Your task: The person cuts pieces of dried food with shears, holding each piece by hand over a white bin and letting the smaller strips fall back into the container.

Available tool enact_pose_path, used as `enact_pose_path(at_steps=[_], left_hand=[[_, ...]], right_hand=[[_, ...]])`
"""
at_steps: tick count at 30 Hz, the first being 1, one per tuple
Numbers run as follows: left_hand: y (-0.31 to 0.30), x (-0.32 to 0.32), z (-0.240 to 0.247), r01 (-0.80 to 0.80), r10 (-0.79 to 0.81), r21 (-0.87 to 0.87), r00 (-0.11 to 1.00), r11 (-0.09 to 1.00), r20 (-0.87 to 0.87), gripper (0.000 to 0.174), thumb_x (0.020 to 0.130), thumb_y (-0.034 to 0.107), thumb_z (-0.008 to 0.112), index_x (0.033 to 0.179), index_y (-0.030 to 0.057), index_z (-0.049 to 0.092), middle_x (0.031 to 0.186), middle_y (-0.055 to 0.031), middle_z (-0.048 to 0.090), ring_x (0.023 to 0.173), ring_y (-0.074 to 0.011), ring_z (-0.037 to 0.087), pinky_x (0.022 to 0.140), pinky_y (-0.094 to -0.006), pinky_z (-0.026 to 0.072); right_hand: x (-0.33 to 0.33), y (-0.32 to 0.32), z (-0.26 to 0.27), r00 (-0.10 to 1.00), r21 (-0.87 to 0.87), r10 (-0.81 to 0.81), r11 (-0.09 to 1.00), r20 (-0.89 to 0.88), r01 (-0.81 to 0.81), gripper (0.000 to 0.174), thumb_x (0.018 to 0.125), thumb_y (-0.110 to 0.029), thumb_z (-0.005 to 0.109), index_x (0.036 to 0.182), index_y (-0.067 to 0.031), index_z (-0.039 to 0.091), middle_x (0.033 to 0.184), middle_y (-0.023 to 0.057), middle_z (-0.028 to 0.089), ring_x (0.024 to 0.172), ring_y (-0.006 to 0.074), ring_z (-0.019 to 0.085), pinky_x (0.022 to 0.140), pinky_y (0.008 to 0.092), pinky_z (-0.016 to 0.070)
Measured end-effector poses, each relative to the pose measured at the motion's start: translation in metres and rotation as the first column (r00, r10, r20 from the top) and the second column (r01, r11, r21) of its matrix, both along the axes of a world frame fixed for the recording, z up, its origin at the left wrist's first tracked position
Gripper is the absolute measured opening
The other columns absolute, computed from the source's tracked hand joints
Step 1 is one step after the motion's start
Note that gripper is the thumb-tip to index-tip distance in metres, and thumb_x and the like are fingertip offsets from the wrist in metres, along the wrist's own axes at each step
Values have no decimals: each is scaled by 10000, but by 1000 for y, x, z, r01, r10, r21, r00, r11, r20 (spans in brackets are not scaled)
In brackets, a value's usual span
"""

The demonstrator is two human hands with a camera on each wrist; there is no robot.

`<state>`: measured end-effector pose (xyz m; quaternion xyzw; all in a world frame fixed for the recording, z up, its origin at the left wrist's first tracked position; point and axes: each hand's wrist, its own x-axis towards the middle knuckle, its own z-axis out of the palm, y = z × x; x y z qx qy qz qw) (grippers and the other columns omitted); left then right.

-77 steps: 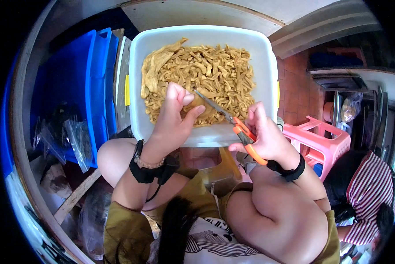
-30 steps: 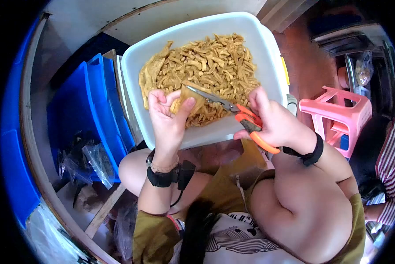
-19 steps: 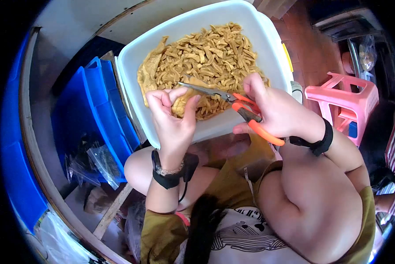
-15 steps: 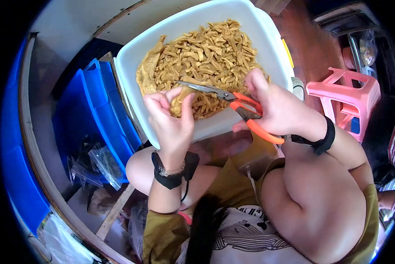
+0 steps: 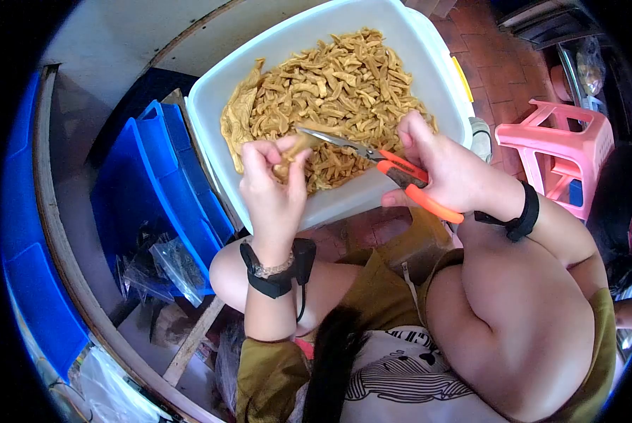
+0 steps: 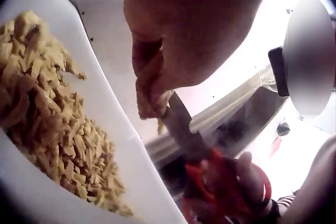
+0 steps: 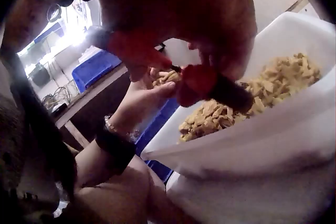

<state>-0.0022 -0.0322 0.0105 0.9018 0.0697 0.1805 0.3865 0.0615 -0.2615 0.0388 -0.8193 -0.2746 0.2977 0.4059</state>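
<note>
Between its thumb and fingers my left hand pinches a soft, tan, folded piece of food, held over the near left part of a white tub. My right hand grips orange-handled scissors, and their blades point left across the top of that piece. In the left wrist view a scissor blade reaches right up to the pinched piece. Tan cut strips of the same look lie heaped in the tub. One long, larger piece rests along its left wall.
Blue plastic crates stand at the left, with clear plastic bags by them. A pink stool is on the tiled floor to the right. Beyond it, another person's striped sleeve shows at the edge.
The head view has swung, putting the tub higher and tilted. The left hand has turned the pinched piece, which shows smaller than a second ago. The scissor handles have drawn closer together.
</note>
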Motion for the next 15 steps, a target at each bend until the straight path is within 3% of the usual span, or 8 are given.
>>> enact_pose_path(at_steps=[3, 5, 8, 9, 10, 11, 13, 15], left_hand=[[-1, -3, -7, 151, -148, -147, 988, 978, 30, 313, 802, -32, 676, 871, 26, 376, 867, -165, 644, 809, -224, 657, 753, -312, 510], [0, -5, -10, 101, -121, -303, 992, 948, -45, 378, 780, -36, 708, 939, 56, 378, 932, -106, 637, 954, -165, 571, 889, -278, 413], [7, -1, -13, -2, -8, -339, 1000, 941, -29, 394, 781, -66, 697, 980, 48, 377, 983, -95, 587, 956, -171, 571, 875, -282, 436], [8, 1, -13, -3, -7, -337, 1000, 942, -26, 394, 781, -66, 697, 980, 48, 377, 983, -95, 587, 956, -171, 571, 875, -282, 436], [9, 4, -13, -5, -21, -501, 999, 866, -45, 403, 778, -79, 695, 999, 49, 382, 1005, -91, 561, 970, -164, 565, 865, -275, 451], [10, 5, -13, -11, -38, -648, 997, 761, -62, 414, 775, -92, 693, 1017, 49, 388, 1027, -86, 535, 984, -157, 559, 855, -268, 466], [10, 6, -15, -7, -18, -654, 999, 757, -32, 447, 762, -109, 698, 1050, 56, 399, 1014, -88, 535, 991, -145, 559, 823, -248, 492], [12, 6, -19, 24, -12, -482, 1000, 876, 28, 427, 768, -96, 700, 1065, 54, 432, 1011, -78, 549, 978, -146, 568, 803, -239, 490]], right_hand=[[0, 1, -2, 998, -2, 12, 1000, -59, -12, 591, 744, -383, 781, 936, -36, 342, 668, 179, 516, 594, 379, 560, 551, 412, 442], [1, 1, -2, 997, -25, 24, 999, -68, -26, 593, 743, -384, 781, 934, -32, 343, 672, 181, 518, 601, 383, 565, 554, 415, 441], [2, -1, -3, 999, -29, -12, 999, 39, 13, 589, 748, -381, 778, 934, -30, 342, 669, 181, 514, 607, 387, 570, 551, 412, 440], [1, -2, -9, 998, -8, -16, 1000, 64, 16, 589, 736, -333, 803, 938, -53, 326, 667, 115, 454, 594, 271, 481, 535, 363, 411], [0, -2, -11, 996, 14, -21, 1000, 88, 20, 601, 724, -285, 828, 942, -75, 309, 665, 48, 394, 582, 155, 392, 520, 315, 382], [0, -1, -11, 996, 16, -21, 1000, 89, 19, 601, 724, -285, 828, 942, -75, 309, 665, 48, 394, 582, 155, 392, 520, 315, 382], [0, 1, -7, 996, 43, -93, 995, 1, 93, 560, 757, -339, 779, 940, -37, 344, 674, 172, 507, 606, 378, 569, 550, 408, 438], [2, 0, -5, 995, 41, -87, 995, 44, 86, 569, 748, -335, 787, 944, -40, 342, 680, 162, 504, 600, 369, 563, 547, 404, 436]])
